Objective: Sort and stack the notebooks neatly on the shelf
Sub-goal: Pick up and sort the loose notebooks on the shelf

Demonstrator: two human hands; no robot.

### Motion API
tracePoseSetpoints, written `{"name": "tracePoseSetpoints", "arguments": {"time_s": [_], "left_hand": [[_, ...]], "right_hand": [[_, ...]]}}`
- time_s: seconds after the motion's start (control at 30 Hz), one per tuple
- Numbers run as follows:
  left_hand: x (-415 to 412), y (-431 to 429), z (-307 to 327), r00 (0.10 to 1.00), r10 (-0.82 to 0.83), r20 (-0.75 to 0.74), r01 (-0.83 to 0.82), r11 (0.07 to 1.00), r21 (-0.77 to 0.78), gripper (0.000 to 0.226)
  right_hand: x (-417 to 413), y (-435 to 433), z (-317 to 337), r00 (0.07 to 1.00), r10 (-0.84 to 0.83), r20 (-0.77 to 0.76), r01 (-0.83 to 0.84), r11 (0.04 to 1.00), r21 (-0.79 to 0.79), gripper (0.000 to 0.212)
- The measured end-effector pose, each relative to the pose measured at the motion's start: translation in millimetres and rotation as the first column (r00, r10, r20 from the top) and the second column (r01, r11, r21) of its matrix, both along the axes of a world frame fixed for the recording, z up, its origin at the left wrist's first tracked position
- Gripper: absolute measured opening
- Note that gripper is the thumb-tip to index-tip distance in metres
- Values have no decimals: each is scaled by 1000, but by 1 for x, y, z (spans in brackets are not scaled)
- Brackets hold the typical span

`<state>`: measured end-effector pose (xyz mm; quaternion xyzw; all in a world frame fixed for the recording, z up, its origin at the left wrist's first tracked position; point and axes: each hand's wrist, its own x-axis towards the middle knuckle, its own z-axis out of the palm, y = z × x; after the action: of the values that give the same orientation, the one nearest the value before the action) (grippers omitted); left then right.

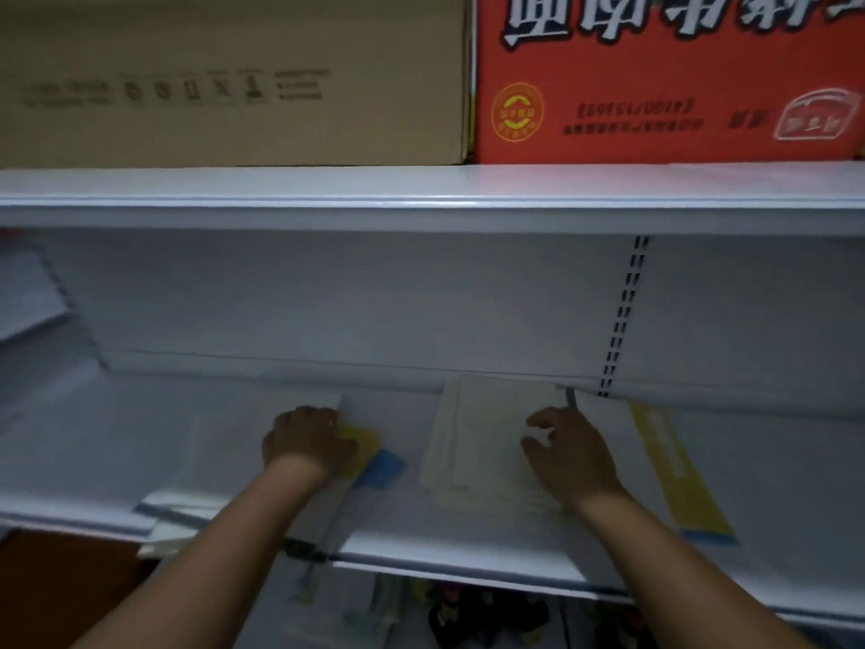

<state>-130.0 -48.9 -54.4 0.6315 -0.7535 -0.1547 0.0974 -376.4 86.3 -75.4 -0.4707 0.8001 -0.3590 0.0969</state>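
Pressing left hand on notebook | right hand on stack

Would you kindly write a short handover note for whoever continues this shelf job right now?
Left hand: pressing flat on the pale notebook with a yellow and blue corner.
Right hand: resting on the cream-coloured notebook stack, fingers bent.
A white notebook with a yellow spine band lies apart to the right on the white metal shelf.
Done: one stack started.
Left: merge the loose notebooks and square the edges.
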Motion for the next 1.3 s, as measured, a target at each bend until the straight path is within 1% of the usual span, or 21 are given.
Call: {"name": "tracePoseSetpoints", "arguments": {"time_s": [0.07, 0.17, 0.27, 0.37, 0.43, 0.5, 0.53, 0.57, 0.6, 0.63, 0.67, 0.7, 0.77, 0.87, 0.93, 0.97, 1.03, 1.1, 1.13, 1.2, 1.3], "left_hand": [[44, -7, 2, 995, 86, 42, -86, 996, -6, 61], [100, -10, -5, 972, 188, 144, -182, 982, -53, 58], [130, -2, -12, 965, 192, 176, -187, 981, -46, 41], [141, 7, -13, 971, 188, 146, -171, 977, -126, 30], [143, 10, -14, 980, 180, 88, -168, 977, -128, 28], [146, 7, -12, 979, 200, 27, -198, 978, -70, 45], [147, 6, -10, 978, 208, 11, -208, 978, -21, 56], [148, 5, -5, 977, 212, -6, -211, 977, 32, 59], [147, 5, 0, 976, 214, -38, -210, 973, 94, 55], [146, 5, 6, 967, 223, -125, -202, 966, 161, 45], [144, 5, 10, 939, 239, -246, -180, 954, 238, 37], [140, 5, 13, 893, 254, -371, -135, 939, 316, 33], [126, 6, 17, 786, 278, -552, -31, 910, 414, 29], [92, 13, 17, 654, 217, -725, 98, 925, 366, 20], [63, 19, 15, 558, 177, -811, 150, 939, 308, 21], [48, 22, 13, 512, 169, -842, 173, 940, 293, 22], [15, 29, 9, 462, 151, -874, 234, 930, 284, 28], [-20, 36, 2, 446, 143, -883, 291, 910, 295, 29], [-37, 40, -1, 442, 153, -884, 308, 899, 310, 26], [-62, 42, -8, 450, 173, -876, 310, 890, 335, 22], [-102, 51, -15, 537, 122, -835, 251, 922, 296, 27]], "right_hand": [[36, -26, 0, 987, 158, -20, -158, 987, 2, 25], [84, -62, 1, 946, 325, 19, -325, 944, 56, 30], [125, -91, 0, 890, 453, 53, -456, 874, 167, 45], [154, -110, -7, 849, 527, 13, -495, 789, 365, 68], [162, -117, -11, 852, 523, -27, -460, 772, 439, 76], [164, -119, -11, 854, 520, -30, -454, 771, 446, 80], [163, -118, -8, 851, 525, 9, -475, 763, 439, 80], [163, -117, -5, 850, 524, 43, -490, 759, 429, 77], [163, -116, 0, 850, 523, 62, -496, 754, 431, 70], [163, -114, 4, 850, 524, 59, -495, 756, 429, 56], [162, -114, 5, 856, 515, 47, -483, 764, 428, 34], [160, -112, 6, 869, 493, 48, -468, 785, 405, 14], [151, -104, 6, 899, 414, 145, -438, 823, 362, 15], [124, -73, 11, 914, 249, 320, -334, 910, 247, 12], [94, -41, 12, 906, 110, 409, -187, 970, 153, 7], [78, -22, 13, 887, 28, 461, -81, 992, 95, 7], [45, 16, 16, 804, -113, 583, 158, 987, -27, 15], [10, 50, 18, 721, -200, 663, 365, 923, -118, 19], [-7, 64, 18, 702, -226, 676, 427, 892, -146, 17], [-32, 81, 16, 694, -281, 663, 501, 849, -165, 10], [-70, 96, 3, 712, -349, 610, 527, 839, -134, 4]]}}
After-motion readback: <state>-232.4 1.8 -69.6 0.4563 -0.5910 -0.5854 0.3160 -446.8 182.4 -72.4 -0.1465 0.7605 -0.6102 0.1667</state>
